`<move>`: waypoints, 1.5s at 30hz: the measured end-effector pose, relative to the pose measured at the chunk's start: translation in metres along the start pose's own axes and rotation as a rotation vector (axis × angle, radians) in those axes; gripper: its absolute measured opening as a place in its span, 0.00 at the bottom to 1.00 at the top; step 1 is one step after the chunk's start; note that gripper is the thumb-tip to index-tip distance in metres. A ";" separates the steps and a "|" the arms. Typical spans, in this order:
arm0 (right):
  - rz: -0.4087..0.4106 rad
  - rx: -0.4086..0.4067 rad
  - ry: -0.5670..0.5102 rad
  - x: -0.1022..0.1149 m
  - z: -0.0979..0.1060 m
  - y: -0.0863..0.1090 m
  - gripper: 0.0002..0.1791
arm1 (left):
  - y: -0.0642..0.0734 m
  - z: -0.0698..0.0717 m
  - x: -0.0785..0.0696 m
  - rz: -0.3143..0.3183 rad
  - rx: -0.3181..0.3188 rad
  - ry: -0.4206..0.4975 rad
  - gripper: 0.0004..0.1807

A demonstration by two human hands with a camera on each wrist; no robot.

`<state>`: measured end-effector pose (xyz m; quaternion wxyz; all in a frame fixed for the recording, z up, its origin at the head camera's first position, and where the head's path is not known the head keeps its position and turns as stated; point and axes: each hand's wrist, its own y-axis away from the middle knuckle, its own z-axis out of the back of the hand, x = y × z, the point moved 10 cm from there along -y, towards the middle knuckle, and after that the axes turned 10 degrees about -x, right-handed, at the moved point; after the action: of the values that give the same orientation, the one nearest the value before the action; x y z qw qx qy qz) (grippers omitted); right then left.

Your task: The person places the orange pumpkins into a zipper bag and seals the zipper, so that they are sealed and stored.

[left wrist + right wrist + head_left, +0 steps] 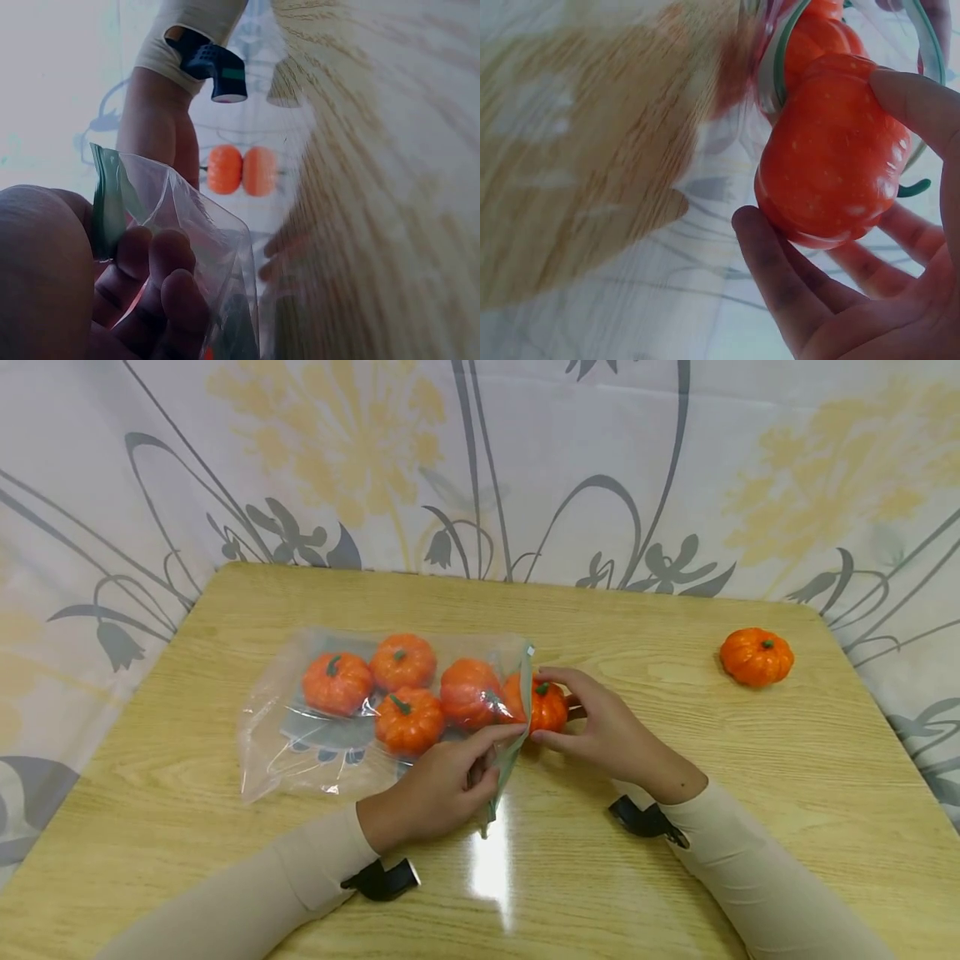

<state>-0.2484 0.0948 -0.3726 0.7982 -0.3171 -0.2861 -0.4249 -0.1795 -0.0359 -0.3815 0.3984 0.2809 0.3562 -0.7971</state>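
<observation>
A clear zip bag (262, 752) with a green-edged mouth lies on its side, with several small orange pumpkins (338, 683) inside. My left hand (442, 785) grips the near side of the bag's mouth; in the left wrist view its curled fingers (171, 255) lie against the plastic. At the opening, my right hand (600, 727) holds another pumpkin (549, 706), which is partly inside the mouth. The right wrist view shows thumb and fingers around this pumpkin (832, 157), its green stem to one side, with the green rim (780, 60) just beyond it.
One more pumpkin (757, 657) sits apart at the right of the wooden table (637, 893). A floral cloth (525, 468) hangs behind the table's far edge. Black wrist devices (381, 880) are strapped at both cuffs.
</observation>
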 end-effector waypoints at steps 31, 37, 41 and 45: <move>0.155 0.038 -0.038 0.015 -0.008 0.003 0.38 | 0.001 0.002 -0.001 -0.024 -0.039 -0.019 0.28; 0.158 0.056 -0.025 0.016 -0.012 0.004 0.37 | 0.001 0.002 -0.001 -0.016 -0.046 -0.020 0.27; 0.146 0.067 -0.004 0.015 -0.014 0.005 0.36 | 0.001 0.003 -0.001 -0.021 -0.048 -0.018 0.27; 0.143 0.084 -0.002 0.015 -0.017 0.006 0.36 | 0.001 0.003 -0.003 -0.030 -0.050 -0.013 0.27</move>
<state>-0.2326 0.0777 -0.3741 0.8389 -0.3032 -0.2810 -0.3539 -0.1778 -0.0376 -0.3782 0.3959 0.2604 0.3777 -0.7955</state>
